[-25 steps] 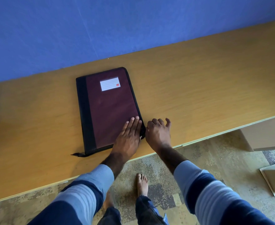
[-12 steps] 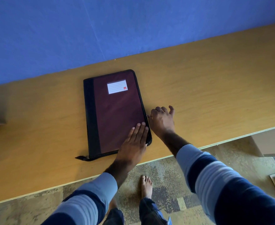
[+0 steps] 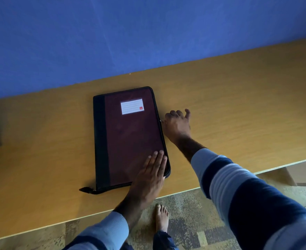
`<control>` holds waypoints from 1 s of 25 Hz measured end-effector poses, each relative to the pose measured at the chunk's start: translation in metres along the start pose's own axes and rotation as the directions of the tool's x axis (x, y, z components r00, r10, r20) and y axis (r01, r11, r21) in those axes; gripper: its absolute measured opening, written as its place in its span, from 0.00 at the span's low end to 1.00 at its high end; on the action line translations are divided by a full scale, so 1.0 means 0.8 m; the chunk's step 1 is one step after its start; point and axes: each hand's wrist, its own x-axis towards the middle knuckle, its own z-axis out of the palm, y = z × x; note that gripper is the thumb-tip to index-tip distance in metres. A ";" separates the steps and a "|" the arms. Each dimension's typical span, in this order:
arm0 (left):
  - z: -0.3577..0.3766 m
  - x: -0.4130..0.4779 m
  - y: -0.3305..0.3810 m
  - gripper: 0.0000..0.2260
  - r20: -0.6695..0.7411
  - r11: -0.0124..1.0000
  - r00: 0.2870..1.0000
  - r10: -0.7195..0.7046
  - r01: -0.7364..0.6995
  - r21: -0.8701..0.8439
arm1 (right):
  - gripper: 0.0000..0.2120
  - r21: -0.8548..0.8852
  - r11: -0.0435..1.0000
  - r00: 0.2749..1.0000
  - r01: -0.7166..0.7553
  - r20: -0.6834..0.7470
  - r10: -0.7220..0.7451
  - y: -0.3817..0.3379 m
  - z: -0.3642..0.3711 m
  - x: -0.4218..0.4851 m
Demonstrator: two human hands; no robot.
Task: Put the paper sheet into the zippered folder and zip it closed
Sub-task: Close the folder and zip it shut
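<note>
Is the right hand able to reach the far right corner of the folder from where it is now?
Probably yes. The right hand sits at the folder's right edge, and only bare table lies alongside that edge up to the corner.

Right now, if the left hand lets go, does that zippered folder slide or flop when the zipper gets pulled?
Probably slides: the zippered folder lies flat on a smooth wooden table, and the left hand presses its near corner, likely as an anchor. Likely stiff: edges stay straight and the cover flat. The right hand pulling at its side edge could rotate it.
</note>
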 end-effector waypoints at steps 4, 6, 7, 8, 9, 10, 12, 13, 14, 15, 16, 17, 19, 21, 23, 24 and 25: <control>-0.003 0.002 0.001 0.31 0.022 1.000 1.000 -0.022 0.022 0.018 | 0.06 -0.006 1.000 1.000 -0.002 -0.008 0.002 -0.001 0.005 0.030; -0.003 0.001 0.002 0.31 0.024 0.999 0.999 -0.032 0.032 0.020 | 0.07 -0.008 1.000 1.000 -0.008 -0.009 0.007 -0.002 0.004 0.045; -0.003 0.000 0.002 0.32 0.024 0.999 0.999 -0.034 0.033 0.021 | 0.07 -0.005 1.000 1.000 -0.011 -0.009 0.011 -0.002 0.004 0.053; -0.002 -0.002 0.002 0.32 0.022 0.999 0.999 -0.031 0.031 0.024 | 0.07 -0.001 1.000 1.000 -0.014 -0.011 0.014 -0.002 0.004 0.060; -0.001 -0.003 0.001 0.32 0.019 0.999 0.999 -0.026 0.026 0.026 | 0.06 -0.003 1.000 1.000 -0.017 -0.012 0.017 -0.003 0.004 0.068; -0.001 -0.005 0.001 0.32 0.014 0.999 1.000 -0.022 0.021 0.029 | 0.05 -0.010 1.000 1.000 -0.022 -0.013 0.022 -0.003 0.003 0.075; -0.003 -0.007 0.001 0.32 0.012 0.999 1.000 -0.020 0.020 0.036 | 0.04 -0.034 0.999 1.000 -0.030 -0.012 0.029 -0.002 0.003 0.086; -0.004 -0.008 0.002 0.32 0.011 0.999 1.000 -0.021 0.021 0.038 | 0.04 -0.047 0.998 0.999 -0.032 -0.009 0.031 -0.002 0.003 0.090; -0.006 -0.008 0.003 0.33 0.008 0.999 1.000 -0.023 0.022 0.039 | 0.04 -0.057 0.998 0.999 -0.032 -0.007 0.032 -0.002 0.004 0.094; -0.008 -0.008 0.004 0.33 0.004 0.999 1.000 -0.024 0.024 0.041 | 0.04 -0.062 0.998 0.999 -0.032 -0.007 0.032 -0.003 0.004 0.098; -0.010 -0.008 0.005 0.33 -0.001 0.999 1.000 -0.023 0.023 0.044 | 0.04 -0.062 0.998 0.999 -0.032 -0.009 0.031 -0.004 0.005 0.101; -0.011 -0.008 0.005 0.33 -0.004 0.999 1.000 -0.021 0.021 0.046 | 0.04 -0.060 0.998 0.999 -0.034 -0.009 0.033 -0.005 0.005 0.104; -0.014 -0.008 0.005 0.34 0.006 0.999 1.000 -0.017 0.017 0.050 | 0.05 -0.060 0.997 0.999 -0.041 -0.011 0.040 -0.008 0.005 0.113; -0.017 -0.009 0.004 0.34 0.015 0.998 1.000 -0.023 0.022 0.062 | 0.07 -0.066 0.997 0.999 -0.049 -0.015 0.048 -0.012 0.005 0.121; -0.022 -0.010 0.006 0.33 0.026 0.997 0.999 -0.029 0.027 0.071 | 0.09 -0.068 0.996 0.998 -0.061 -0.013 0.060 -0.015 0.005 0.128; -0.024 -0.011 0.008 0.32 0.029 0.997 0.999 -0.031 0.029 0.070 | 0.09 -0.069 0.996 0.998 -0.063 -0.007 0.063 -0.015 0.005 0.132; -0.025 -0.013 0.010 0.31 0.028 0.997 0.999 -0.032 0.030 0.066 | 0.09 -0.066 0.996 0.998 -0.064 0.005 0.065 -0.014 0.006 0.134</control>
